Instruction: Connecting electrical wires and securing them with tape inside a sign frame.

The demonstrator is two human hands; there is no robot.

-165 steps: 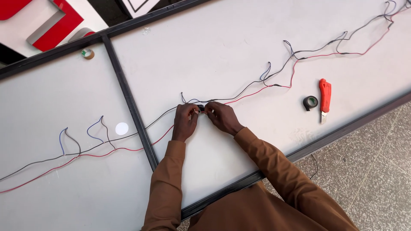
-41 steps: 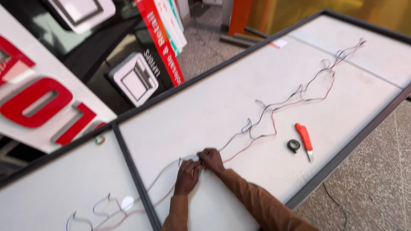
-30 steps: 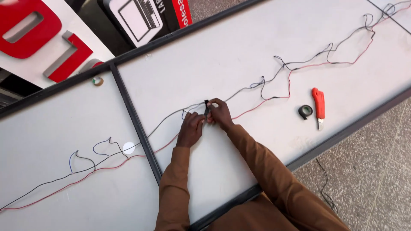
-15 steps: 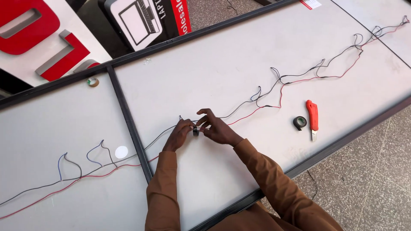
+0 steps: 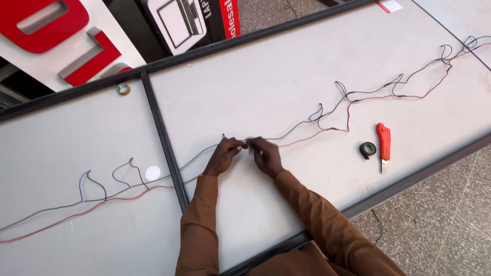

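Big pale grey table [image 5: 286, 76] here, really a flat sign panel with a dark metal frame and a dark crossbar [image 5: 163, 143] splitting it into two sections. Speckled stone floor [image 5: 445, 225] shows at 4 o'clock, and some red and white sign letters [image 5: 61, 36] lean at 11 o'clock.

A black wire [image 5: 358, 94] and a red wire [image 5: 312, 137] snake across the whole panel, from 8 o'clock up to 2 o'clock, with little loops sticking up along the way.

Both hands meet right around the middle of the view. The left hand [image 5: 222, 156] has its fingers pinched closed on the wires just right of the crossbar. The right hand [image 5: 266, 156] sits touching distance from it at its 3 o'clock, fingers also closed down on the same wires, and there's a small dark bit between the two hands. Can't tell what that bit is, too small and a touch blurry. Both sleeves are brown.

Off at 3 o'clock from the hands, well apart, a roll of black tape [image 5: 367, 150] lies flat with a red utility knife [image 5: 383, 145] just beside it. A small tape roll [image 5: 123, 89] sits near the top frame at 10 o'clock, and a white round spot [image 5: 152, 173] shows on the left section close to the wires.
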